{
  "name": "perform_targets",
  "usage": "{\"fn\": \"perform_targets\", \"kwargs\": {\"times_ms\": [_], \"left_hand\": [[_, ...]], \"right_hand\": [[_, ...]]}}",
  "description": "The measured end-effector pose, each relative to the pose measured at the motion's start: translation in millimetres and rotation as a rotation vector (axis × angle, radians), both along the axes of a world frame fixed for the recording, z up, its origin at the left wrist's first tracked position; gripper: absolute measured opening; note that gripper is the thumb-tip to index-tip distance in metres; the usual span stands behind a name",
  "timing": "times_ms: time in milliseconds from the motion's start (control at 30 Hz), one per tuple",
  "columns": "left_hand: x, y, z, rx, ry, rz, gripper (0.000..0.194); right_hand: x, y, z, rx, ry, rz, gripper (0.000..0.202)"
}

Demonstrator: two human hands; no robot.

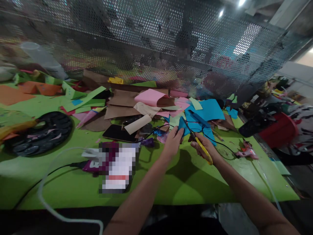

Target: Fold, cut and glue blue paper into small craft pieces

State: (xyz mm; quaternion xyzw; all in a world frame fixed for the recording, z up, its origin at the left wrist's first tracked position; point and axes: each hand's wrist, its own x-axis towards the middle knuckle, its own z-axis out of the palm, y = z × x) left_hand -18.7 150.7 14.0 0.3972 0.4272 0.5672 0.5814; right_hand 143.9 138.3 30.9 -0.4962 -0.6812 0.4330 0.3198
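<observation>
Between the fingers of my left hand (174, 141) is a small piece of blue paper (183, 126), held up above the table. My right hand (202, 147) grips a pair of scissors (205, 154) with yellow handles, their dark blades pointing up and left against the blue paper. Whether the blades are apart I cannot make out. Behind my hands lie larger blue sheets (210, 109) and a pink folded sheet (151, 97). A pink glue gun (246, 151) rests on the table to the right of my right hand.
Coloured paper scraps cover the back of the green table (156, 189). A black round tray (46, 133), a dark phone (119, 133) and a purple power strip (94, 165) with cables lie to the left. A perforated metal panel (137, 39) rises behind; a red container (278, 129) stands right.
</observation>
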Motion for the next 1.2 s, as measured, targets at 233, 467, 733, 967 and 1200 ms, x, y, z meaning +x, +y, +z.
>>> {"fn": "perform_targets", "kwargs": {"times_ms": [233,467,733,967,1200], "left_hand": [[0.2,-0.1,1.1,0.043,0.018,-0.026,0.032],[-1.2,1.5,-1.0,0.064,0.087,-0.034,0.031],[-4.4,-1.9,1.6,0.264,0.849,0.003,0.018],[-2.0,-5.0,-0.6,0.331,1.139,-0.123,0.013],[-33.3,8.8,13.6,0.404,1.207,-0.133,0.034]], "right_hand": [[-0.8,-1.7,-2.9,-0.024,0.056,-0.053,0.046],[-1.0,-3.1,-7.2,-0.066,0.098,-0.109,0.046],[3.5,17.0,13.7,0.038,0.287,-0.212,0.055],[-0.1,25.8,17.6,0.125,0.358,-0.205,0.059],[17.8,33.2,-2.6,0.043,0.276,-0.192,0.064]]}}
